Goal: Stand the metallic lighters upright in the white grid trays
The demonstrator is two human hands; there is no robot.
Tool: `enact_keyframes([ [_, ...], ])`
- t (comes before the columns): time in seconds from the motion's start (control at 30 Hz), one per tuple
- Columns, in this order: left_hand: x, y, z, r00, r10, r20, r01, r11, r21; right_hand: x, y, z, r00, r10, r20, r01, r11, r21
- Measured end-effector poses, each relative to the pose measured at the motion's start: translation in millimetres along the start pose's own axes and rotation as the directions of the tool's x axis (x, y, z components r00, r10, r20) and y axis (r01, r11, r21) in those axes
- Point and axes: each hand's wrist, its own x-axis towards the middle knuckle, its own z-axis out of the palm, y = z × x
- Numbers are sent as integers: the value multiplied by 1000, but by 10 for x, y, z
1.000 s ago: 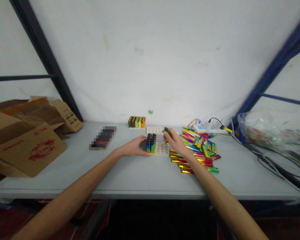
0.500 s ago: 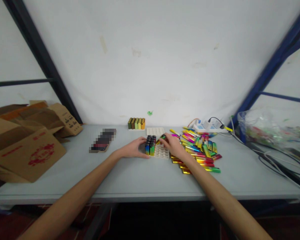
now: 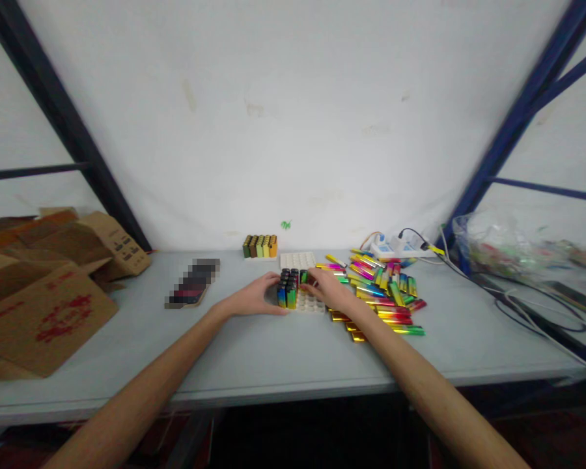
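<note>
Shiny multicoloured lighters [image 3: 287,296] with black tops stand upright in rows at the left end of a white tray [image 3: 312,305] with round holes. My left hand [image 3: 256,296] curves round that end, its thumb at the front edge and its fingers against the far side. Between the thumb and fingertips of my right hand [image 3: 329,288] is a green lighter [image 3: 304,277], upright over the tray's back part beside the standing rows. Its lower end is partly hidden by the fingers. To the right lies a loose heap of metallic lighters [image 3: 378,293].
Behind are another white holed tray [image 3: 297,261] and a block of green-to-orange lighters [image 3: 260,247]. A blurred-out phone-like thing [image 3: 193,283] and cardboard boxes [image 3: 78,312] lie left. A power strip [image 3: 395,247], cables [image 3: 517,299] and a plastic bag [image 3: 498,251] are right.
My right hand has brought the lighter from a tilt to upright beside the standing row. The left hand stays round the tray. The whole view has shifted slightly.
</note>
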Motion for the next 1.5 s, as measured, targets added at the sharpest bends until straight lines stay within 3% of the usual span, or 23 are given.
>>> enact_keyframes([
  [0.13, 4, -3, -8, 1000, 15, 2, -15, 1000, 14, -18, -13, -53, 997, -57, -57, 53, 997, -60],
  [0.23, 5, 6, -18, 1000, 25, -2, -25, 999, 25, -94, 43, -238, 997, -50, -62, 50, 999, 2],
  [0.33, 8, 24, -21, 1000, 25, -20, -23, 998, 63, -179, 201, -502, 993, 42, -112, -41, 999, 19],
  [0.4, 15, 36, -15, 999, 29, -38, -25, 995, 95, -241, 365, -675, 971, 139, -194, -156, 985, -72],
  [0.5, 27, 45, 5, 997, 38, -64, -29, 990, 135, -367, 653, -878, 891, 365, -270, -424, 883, -204],
  [0.6, 32, 42, 30, 996, 35, -88, -21, 988, 154, -530, 910, -1010, 753, 595, -281, -655, 718, -235],
  [0.7, 26, 26, 57, 993, 50, -107, -33, 987, 155, -667, 1076, -1104, 658, 664, -356, -746, 639, -186],
  [0.8, 18, 2, 83, 993, 64, -96, -48, 987, 153, -728, 1124, -1174, 622, 647, -441, -759, 637, -135],
  [0.87, 18, -13, 95, 994, 58, -92, -45, 989, 141, -725, 1089, -1209, 645, 629, -434, -732, 671, -117],
  [0.9, 21, -20, 99, 994, 53, -97, -40, 990, 133, -712, 1053, -1224, 679, 612, -407, -700, 707, -104],
  [1.03, 37, -27, 93, 995, 40, -91, -30, 993, 115, -623, 818, -1251, 886, 415, -207, -411, 909, 61],
  [1.13, 42, -17, 81, 997, 37, -71, -29, 994, 110, -558, 626, -1205, 975, 219, -30, -210, 958, 194],
  [1.2, 40, -8, 76, 997, 33, -72, -25, 995, 101, -527, 534, -1143, 982, 137, 133, -162, 968, 194],
  [1.27, 38, -1, 75, 997, 28, -77, -21, 996, 90, -502, 483, -1076, 961, 131, 243, -166, 978, 128],
  [1.4, 36, 9, 74, 997, 20, -76, -13, 996, 85, -464, 467, -979, 905, 229, 359, -245, 970, 0],
  [1.5, 34, 10, 72, 997, 21, -70, -15, 996, 85, -452, 487, -943, 885, 212, 415, -231, 973, -4],
])
